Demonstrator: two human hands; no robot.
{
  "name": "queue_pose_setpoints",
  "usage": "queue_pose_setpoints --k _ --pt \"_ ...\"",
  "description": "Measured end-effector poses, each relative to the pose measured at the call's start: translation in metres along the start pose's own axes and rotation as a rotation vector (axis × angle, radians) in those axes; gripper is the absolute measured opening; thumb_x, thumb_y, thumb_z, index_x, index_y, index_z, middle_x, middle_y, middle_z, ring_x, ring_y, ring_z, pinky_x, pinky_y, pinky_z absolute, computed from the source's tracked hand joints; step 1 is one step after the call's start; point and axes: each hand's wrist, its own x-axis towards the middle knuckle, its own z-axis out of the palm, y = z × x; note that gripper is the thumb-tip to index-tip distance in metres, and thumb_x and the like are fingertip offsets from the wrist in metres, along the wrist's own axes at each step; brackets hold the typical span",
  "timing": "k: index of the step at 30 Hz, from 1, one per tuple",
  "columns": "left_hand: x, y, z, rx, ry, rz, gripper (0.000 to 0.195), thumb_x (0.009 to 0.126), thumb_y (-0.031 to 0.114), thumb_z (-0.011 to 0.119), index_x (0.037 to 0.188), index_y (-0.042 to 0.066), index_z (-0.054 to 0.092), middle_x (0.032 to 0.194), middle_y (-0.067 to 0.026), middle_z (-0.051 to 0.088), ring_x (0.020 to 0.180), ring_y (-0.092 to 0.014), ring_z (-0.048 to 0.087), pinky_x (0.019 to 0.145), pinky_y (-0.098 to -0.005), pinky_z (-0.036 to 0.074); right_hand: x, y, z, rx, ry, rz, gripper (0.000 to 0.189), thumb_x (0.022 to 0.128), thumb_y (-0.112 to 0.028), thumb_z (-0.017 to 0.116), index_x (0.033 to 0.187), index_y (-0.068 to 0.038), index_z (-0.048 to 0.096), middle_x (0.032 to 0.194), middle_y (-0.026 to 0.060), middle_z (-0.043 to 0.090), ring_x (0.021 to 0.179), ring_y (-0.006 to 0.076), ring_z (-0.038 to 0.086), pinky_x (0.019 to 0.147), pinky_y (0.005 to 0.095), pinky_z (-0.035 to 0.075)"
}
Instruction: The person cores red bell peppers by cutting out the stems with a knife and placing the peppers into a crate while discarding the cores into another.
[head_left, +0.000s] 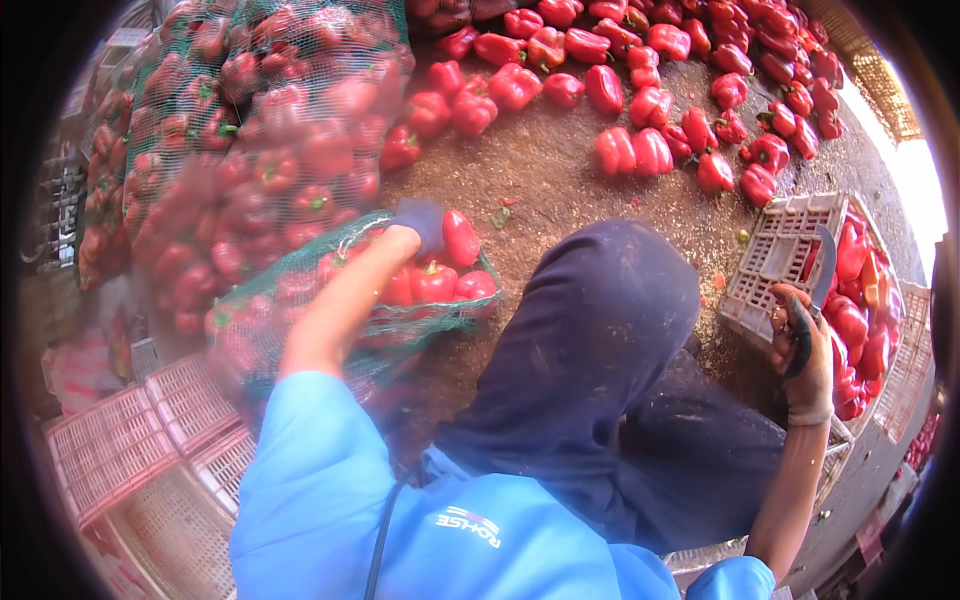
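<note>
My left hand (421, 223), in a dark blue glove, is at the mouth of a green mesh sack (405, 334) of red bell peppers. A red bell pepper (460, 238) sits right beside its fingers. The fingers are hidden from above, so their grip cannot be made out. My right hand (808, 352), in a worn glove with bare fingertips, holds a knife with a curved blade (826, 259). The blade points up and away from me, over a whitish plastic crate (772, 247) filled with red peppers (851, 319).
Tall mesh sacks full of red peppers (285, 112) are stacked on the left. Loose red peppers (604, 90) lie across the far floor, with seeds scattered on the brown ground (517, 180). Pinkish plastic crates (112, 450) stand at lower left. My bent knee (615, 300) fills the middle.
</note>
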Motion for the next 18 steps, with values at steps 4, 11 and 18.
queue_pose_setpoints --k 4,11,18 --pt "-0.006 0.007 0.005 -0.087 0.138 0.070 0.044 0.089 0.031 0.072 0.126 0.008 0.077 0.125 -0.0233 0.077 0.120 -0.043 0.072 0.103 -0.0512 0.058 0.006 0.040 -0.019 0.091 0.023 0.010 0.035 0.114 -0.032 0.062 0.141 -0.010 0.066 0.087 -0.0085 0.062 0.057 -0.0022 0.042 0.047 0.0164 0.032" --pt "0.009 0.001 0.033 -0.107 0.268 0.047 0.044 0.082 0.029 0.077 0.118 0.005 0.080 0.120 -0.0241 0.078 0.114 -0.043 0.075 0.100 -0.0520 0.059 0.011 0.035 -0.002 0.064 -0.046 0.040 0.028 0.110 -0.019 0.063 0.135 -0.008 0.068 0.097 -0.0013 0.067 0.068 0.0056 0.052 0.057 0.0221 0.040" --pt "0.025 0.007 0.014 -0.009 -0.046 -0.005 0.062 0.080 0.039 0.078 0.134 0.011 0.071 0.122 -0.0217 0.078 0.116 -0.040 0.075 0.107 -0.0518 0.055 0.017 0.053 -0.017 0.061 -0.017 0.043 0.031 0.101 -0.004 0.064 0.131 -0.008 0.070 0.110 0.0047 0.071 0.079 0.0146 0.061 0.067 0.0293 0.048"
